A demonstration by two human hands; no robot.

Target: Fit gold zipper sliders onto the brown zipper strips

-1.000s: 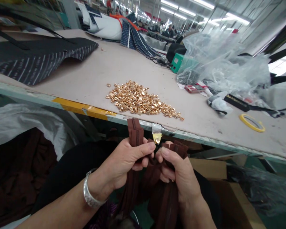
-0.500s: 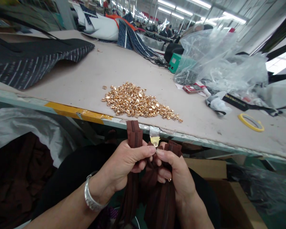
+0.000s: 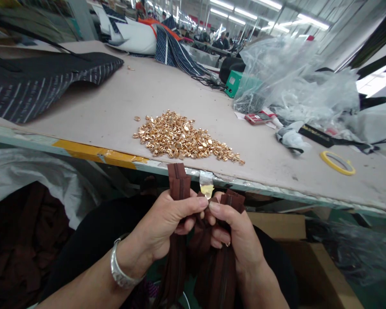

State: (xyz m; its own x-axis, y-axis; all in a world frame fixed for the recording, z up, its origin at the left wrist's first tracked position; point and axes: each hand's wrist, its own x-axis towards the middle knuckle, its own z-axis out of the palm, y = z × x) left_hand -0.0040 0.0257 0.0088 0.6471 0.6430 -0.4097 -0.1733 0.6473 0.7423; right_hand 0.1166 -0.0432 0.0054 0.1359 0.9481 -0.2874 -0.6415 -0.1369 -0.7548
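Observation:
Brown zipper tape (image 3: 179, 182) is gripped in my left hand (image 3: 170, 216), its end sticking up above the fingers. My right hand (image 3: 236, 223) holds more brown zipper tape (image 3: 233, 199), with a small gold piece showing at its lower fingers. Both thumbs and fingertips meet just below the table edge, beside a yellow and silver tab (image 3: 207, 184); what lies between the fingertips is too small to tell. Long brown strips hang below both hands. Beyond them, a heap of small gold metal pieces (image 3: 183, 137) lies on the table near its front edge.
The table (image 3: 99, 107) bears dark striped material (image 3: 51, 86) at left, a green box (image 3: 233, 83), clear plastic bags (image 3: 292, 77) and a yellow tape roll (image 3: 337, 163) at right. Below are a cardboard box (image 3: 276, 226) and a white sack (image 3: 28, 171) with brown cloth.
The whole view has shifted slightly, with the table things a little further left. Both hands keep nearly the same pinched pose on the brown tape.

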